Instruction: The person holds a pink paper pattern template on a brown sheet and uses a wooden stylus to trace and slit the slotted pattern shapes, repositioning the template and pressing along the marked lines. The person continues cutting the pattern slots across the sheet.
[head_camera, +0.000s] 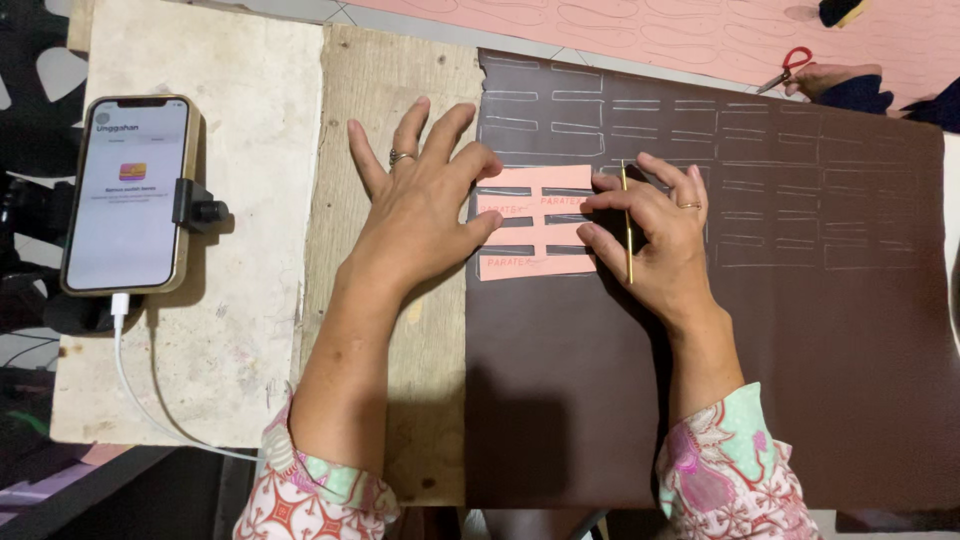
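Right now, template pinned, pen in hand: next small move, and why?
Probably run the thin pen in the right hand around the pink template. The left hand presses it flat on the brown sheet, beside outlines already traced.

A rough wooden bench (400, 90) fills the middle, its pale plank worn and scuffed. At nine o'clock sits a whitish board (250, 150), stained and chipped. Up at twelve to one o'clock, a pink sheet (650, 30) spreads across. Dark floor (110, 495) shows at seven o'clock. Light falls evenly from above.
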